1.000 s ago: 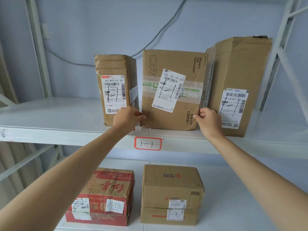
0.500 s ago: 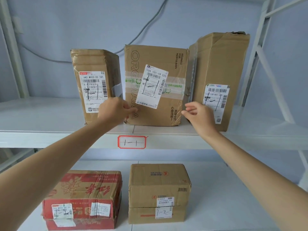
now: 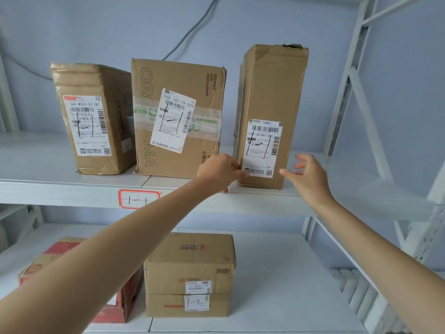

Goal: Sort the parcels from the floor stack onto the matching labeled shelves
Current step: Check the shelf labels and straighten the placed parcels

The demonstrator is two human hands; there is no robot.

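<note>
Where the tall box [image 3: 269, 92] stands at the right end of the upper shelf [image 3: 36, 186], I see my left hand [image 3: 218, 172] at its lower left corner, fingers curled against the cardboard edge; whether they actually grip it I cannot tell. My right hand [image 3: 307, 175] hovers just beside the lower right corner, fingers spread and loose, holding nothing. That shelf carries a red-framed tag [image 3: 138, 198] reading 1-1 and three upright boxes: small box [image 3: 91, 119], wide box [image 3: 178, 116], tall box. On the lower shelf [image 3: 277, 297] sit a red carton [image 3: 127, 300] and a brown box [image 3: 190, 273] marked 1-2. I note a white shipping label on the creased tall box and a torn top.
</note>
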